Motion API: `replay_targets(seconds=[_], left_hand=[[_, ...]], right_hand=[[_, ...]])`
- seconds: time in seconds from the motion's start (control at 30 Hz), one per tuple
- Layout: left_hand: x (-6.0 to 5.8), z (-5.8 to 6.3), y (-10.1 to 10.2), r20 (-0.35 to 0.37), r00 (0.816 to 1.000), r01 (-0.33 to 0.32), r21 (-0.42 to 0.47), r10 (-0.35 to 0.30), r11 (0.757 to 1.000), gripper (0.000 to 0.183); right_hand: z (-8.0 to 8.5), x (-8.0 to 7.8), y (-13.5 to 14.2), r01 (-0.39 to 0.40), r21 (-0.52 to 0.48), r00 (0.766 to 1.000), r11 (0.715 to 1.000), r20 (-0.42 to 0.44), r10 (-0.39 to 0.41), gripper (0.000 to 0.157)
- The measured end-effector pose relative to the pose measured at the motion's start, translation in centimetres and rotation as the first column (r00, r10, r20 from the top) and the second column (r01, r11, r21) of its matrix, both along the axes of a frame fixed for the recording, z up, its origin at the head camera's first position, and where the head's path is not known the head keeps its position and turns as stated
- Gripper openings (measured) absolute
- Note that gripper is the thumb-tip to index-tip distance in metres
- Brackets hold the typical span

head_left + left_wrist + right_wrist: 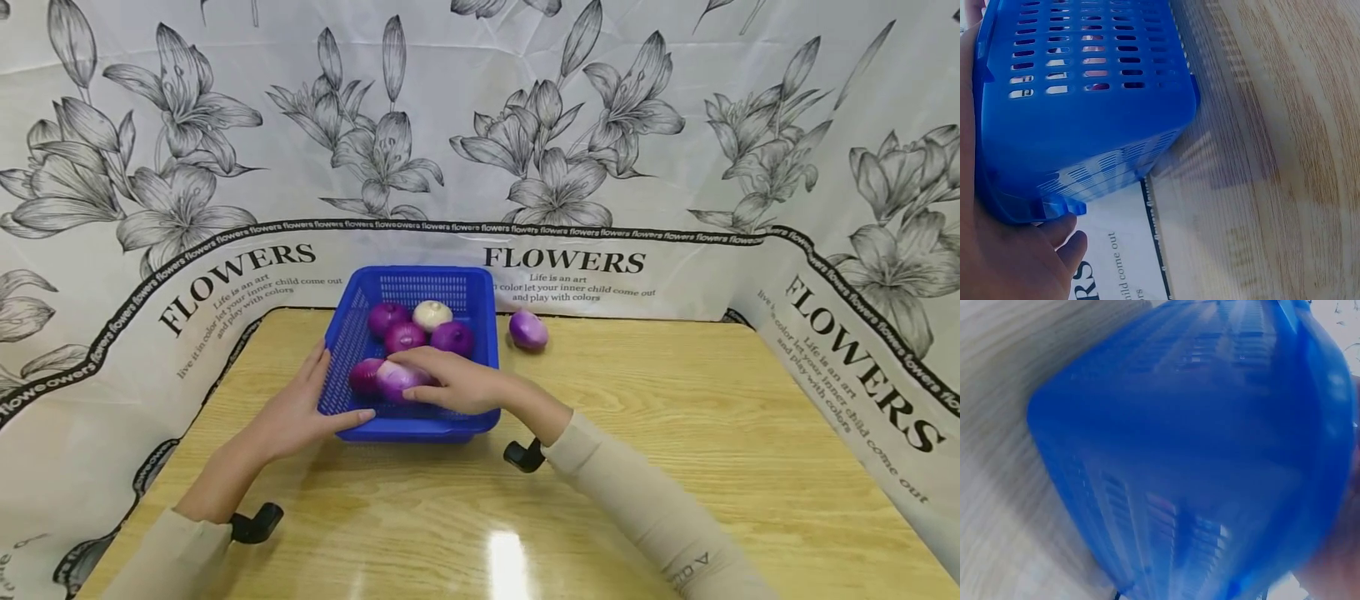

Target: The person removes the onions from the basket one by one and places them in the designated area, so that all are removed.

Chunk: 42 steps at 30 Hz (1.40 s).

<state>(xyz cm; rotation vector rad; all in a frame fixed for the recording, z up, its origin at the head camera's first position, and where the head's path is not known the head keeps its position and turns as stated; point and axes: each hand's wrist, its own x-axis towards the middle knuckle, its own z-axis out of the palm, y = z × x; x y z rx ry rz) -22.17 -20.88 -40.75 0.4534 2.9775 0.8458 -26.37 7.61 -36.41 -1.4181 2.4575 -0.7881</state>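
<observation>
While left hand (291,418) holds basket (420,430) rim, right grip (456,385) curls round 1 onion (399,384) within basket; placing or picking, cannot tell. Next move likely needs gentle release or steady lift.

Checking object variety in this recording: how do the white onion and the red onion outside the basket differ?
Colour: the white onion is creamy white; the loose red onion is purple with paler patches. Place: the white onion sits inside the blue basket; the loose red onion lies on the table, right of the basket. Both are roundish; neither is held.
</observation>
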Motion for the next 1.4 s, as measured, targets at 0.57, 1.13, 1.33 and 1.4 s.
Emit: replay_targets(seconds=[0.57, 1.13, 1.33, 1.4], left_hand=[[-0.2, 0.2, -0.2, -0.02, 1.0, -0.001, 0.007, 0.002, 1.0, 0.13], [-0.3, -0.1, -0.3, -0.027, 1.0, 0.003, 0.007, -0.003, 1.0, 0.13], [-0.3, -0.1, -0.3, -0.025, 1.0, 0.007, 0.0, -0.007, 1.0, 0.129], [-0.3, 0.0, -0.3, -0.023, 1.0, 0.005, -0.004, -0.005, 1.0, 0.129]], right_hand=[[2.9, -1.1, 5.7, 0.134, -0.074, 0.99, 0.988, -0.038, -0.137, 0.053], [3.0, -1.7, 9.9, 0.209, -0.104, 0.972, 0.972, -0.085, -0.218, 0.054], [3.0, -2.1, 11.9, 0.256, -0.136, 0.965, 0.957, -0.028, -0.262, 0.054], [3.1, -2.3, 12.5, 0.275, -0.153, 0.96, 0.949, -0.008, -0.28, 0.054]])
